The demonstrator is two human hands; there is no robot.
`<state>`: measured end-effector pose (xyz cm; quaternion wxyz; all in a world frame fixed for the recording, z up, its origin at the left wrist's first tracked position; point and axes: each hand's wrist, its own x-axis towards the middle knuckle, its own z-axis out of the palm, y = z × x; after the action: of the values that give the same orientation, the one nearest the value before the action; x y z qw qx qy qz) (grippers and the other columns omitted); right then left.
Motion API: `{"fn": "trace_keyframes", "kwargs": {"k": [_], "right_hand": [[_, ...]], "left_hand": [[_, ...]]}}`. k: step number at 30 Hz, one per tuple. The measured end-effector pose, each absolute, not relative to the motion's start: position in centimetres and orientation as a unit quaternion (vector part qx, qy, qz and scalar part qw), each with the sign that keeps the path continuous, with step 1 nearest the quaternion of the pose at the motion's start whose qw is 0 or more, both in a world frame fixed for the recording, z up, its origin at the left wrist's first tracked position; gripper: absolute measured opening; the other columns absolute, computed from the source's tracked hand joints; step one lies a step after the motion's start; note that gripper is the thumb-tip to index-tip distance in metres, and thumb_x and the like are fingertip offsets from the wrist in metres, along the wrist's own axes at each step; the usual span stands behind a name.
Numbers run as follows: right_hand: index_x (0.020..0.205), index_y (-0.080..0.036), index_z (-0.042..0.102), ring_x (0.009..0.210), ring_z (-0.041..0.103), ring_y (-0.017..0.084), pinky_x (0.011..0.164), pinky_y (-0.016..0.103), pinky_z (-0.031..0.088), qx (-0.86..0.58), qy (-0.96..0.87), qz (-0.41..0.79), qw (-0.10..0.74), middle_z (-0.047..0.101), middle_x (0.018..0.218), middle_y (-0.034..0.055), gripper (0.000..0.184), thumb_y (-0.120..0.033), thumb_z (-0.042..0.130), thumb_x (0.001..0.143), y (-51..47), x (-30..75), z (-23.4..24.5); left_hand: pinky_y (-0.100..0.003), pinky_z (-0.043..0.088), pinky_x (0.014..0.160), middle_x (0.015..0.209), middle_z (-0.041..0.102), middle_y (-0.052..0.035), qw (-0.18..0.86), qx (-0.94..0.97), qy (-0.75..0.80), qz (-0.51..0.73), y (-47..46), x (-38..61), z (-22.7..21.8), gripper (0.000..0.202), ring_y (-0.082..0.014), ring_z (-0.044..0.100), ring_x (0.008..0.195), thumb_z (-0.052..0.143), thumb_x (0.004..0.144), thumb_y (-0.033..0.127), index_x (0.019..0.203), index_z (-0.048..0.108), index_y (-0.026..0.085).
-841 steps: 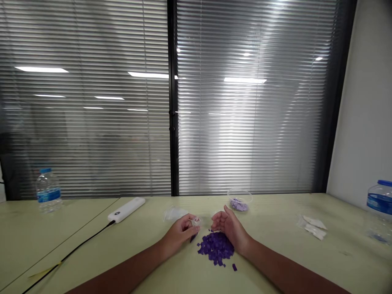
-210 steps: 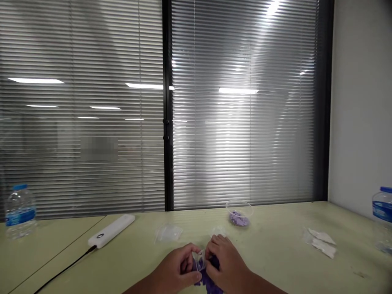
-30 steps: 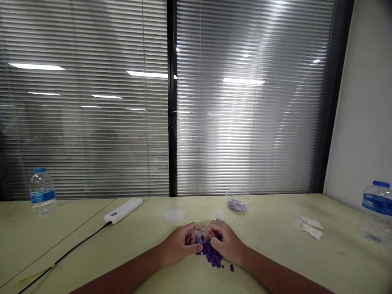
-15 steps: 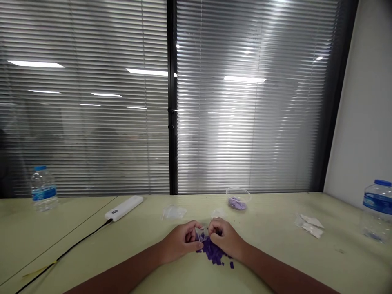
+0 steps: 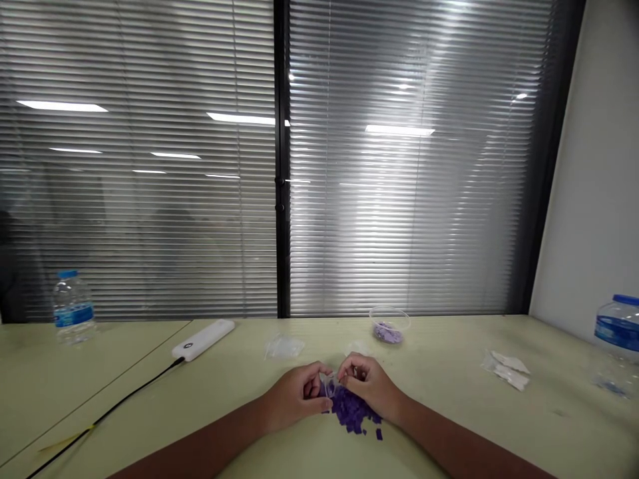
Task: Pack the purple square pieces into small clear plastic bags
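Observation:
A heap of small dark purple pieces [image 5: 353, 409] lies on the pale green table [image 5: 449, 412] in front of me. My left hand [image 5: 294, 398] is closed on a small clear plastic bag [image 5: 327, 384], held just above the heap's left edge. My right hand [image 5: 369, 386] is curled with its fingertips pinched at the bag's mouth; what they pinch is too small to make out. The two hands almost touch.
A clear cup of pale purple pieces [image 5: 389, 326] stands behind the hands. Empty clear bags [image 5: 283, 346] lie to its left, white packets [image 5: 506, 370] to the right. A white power bank [image 5: 203, 339] with a black cable, and water bottles at far left [image 5: 73, 315] and far right [image 5: 616, 339].
Both hands stay together at the bag over the purple heap. My right hand's fingers have lifted slightly off the heap to the bag's mouth.

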<state>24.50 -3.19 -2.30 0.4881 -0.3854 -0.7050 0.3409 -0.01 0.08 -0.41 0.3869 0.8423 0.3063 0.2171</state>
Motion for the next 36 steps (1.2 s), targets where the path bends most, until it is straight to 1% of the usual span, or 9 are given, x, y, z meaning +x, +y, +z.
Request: {"fn": "trace_keyframes", "kwargs": {"k": [7,10,13,15,18,23,26,30,36], "right_hand": [[0.085,-0.020,0.079,0.067,0.047,0.014,0.064,0.028,0.035,-0.393,-0.705,0.331,0.488,0.063,0.078,0.0010,0.018,-0.037,0.077,0.087,-3.0,24.3,-2.5],[0.088,-0.019,0.079,0.065,0.045,0.014,0.063,0.027,0.034,-0.398,-0.702,0.338,0.484,0.060,0.076,-0.0006,0.014,-0.033,0.074,0.087,-2.9,24.5,-2.6],[0.089,-0.019,0.076,0.065,0.047,0.014,0.064,0.027,0.036,-0.410,-0.693,0.330,0.493,0.056,0.073,-0.0021,0.013,-0.023,0.064,0.087,-3.1,24.6,-2.5],[0.086,-0.019,0.075,0.071,0.052,0.016,0.068,0.027,0.039,-0.414,-0.703,0.298,0.496,0.058,0.076,-0.0010,0.018,-0.018,0.058,0.085,-3.5,24.7,-2.1],[0.082,-0.020,0.075,0.079,0.057,0.018,0.074,0.029,0.041,-0.413,-0.737,0.252,0.471,0.059,0.077,0.0002,0.021,-0.014,0.055,0.082,-4.2,24.4,-1.6],[0.078,-0.022,0.072,0.084,0.059,0.020,0.084,0.032,0.044,-0.399,-0.785,0.198,0.431,0.059,0.073,-0.0004,0.026,-0.006,0.052,0.072,-4.6,23.6,-1.3],[0.076,-0.022,0.071,0.084,0.059,0.020,0.085,0.033,0.043,-0.402,-0.802,0.165,0.409,0.060,0.075,-0.0009,0.025,-0.006,0.054,0.067,-4.5,23.3,-1.7],[0.073,-0.022,0.069,0.082,0.059,0.019,0.088,0.033,0.043,-0.401,-0.812,0.144,0.398,0.061,0.076,-0.0017,0.019,-0.008,0.058,0.066,-4.4,23.2,-2.0],[0.071,-0.022,0.068,0.082,0.059,0.020,0.085,0.032,0.043,-0.405,-0.791,0.178,0.422,0.059,0.075,-0.0018,0.018,-0.008,0.057,0.067,-4.5,23.5,-1.5]], "left_hand": [[-0.025,0.033,0.064,0.079,0.047,0.0053,0.383,0.844,0.306,0.219,0.0,0.0,-0.3,0.057,-0.0152,0.043,0.071,0.080,0.088,0.053,0.131,0.066,0.019],[-0.025,0.033,0.064,0.078,0.047,0.0054,0.396,0.836,0.307,0.224,0.0,0.1,-0.4,0.058,-0.0151,0.042,0.071,0.081,0.086,0.054,0.130,0.066,0.019],[-0.025,0.033,0.064,0.078,0.049,0.0052,0.436,0.814,0.305,0.233,0.3,0.2,-0.4,0.062,-0.0152,0.044,0.070,0.082,0.085,0.055,0.131,0.065,0.018],[-0.026,0.033,0.064,0.075,0.048,0.0059,0.471,0.786,0.303,0.261,0.7,0.3,-0.2,0.062,-0.0151,0.044,0.069,0.081,0.085,0.058,0.129,0.064,0.017],[-0.027,0.031,0.065,0.068,0.041,0.0083,0.493,0.737,0.316,0.336,1.6,0.4,0.0,0.059,-0.0150,0.042,0.066,0.078,0.085,0.062,0.120,0.065,0.016],[-0.026,0.029,0.063,0.067,0.042,0.0086,0.499,0.746,0.295,0.328,2.1,0.3,-0.6,0.058,-0.0139,0.041,0.064,0.080,0.085,0.063,0.117,0.064,0.017],[-0.026,0.029,0.062,0.070,0.046,0.0075,0.489,0.767,0.279,0.309,1.9,0.2,-1.1,0.055,-0.0138,0.042,0.066,0.080,0.087,0.060,0.118,0.064,0.017],[-0.026,0.029,0.061,0.071,0.045,0.0076,0.481,0.776,0.276,0.301,1.9,0.1,-1.2,0.057,-0.0137,0.040,0.066,0.080,0.087,0.060,0.120,0.064,0.017],[-0.026,0.030,0.062,0.073,0.047,0.0071,0.488,0.775,0.284,0.283,1.6,0.3,-1.1,0.065,-0.0137,0.042,0.068,0.082,0.083,0.063,0.124,0.064,0.017]]}}
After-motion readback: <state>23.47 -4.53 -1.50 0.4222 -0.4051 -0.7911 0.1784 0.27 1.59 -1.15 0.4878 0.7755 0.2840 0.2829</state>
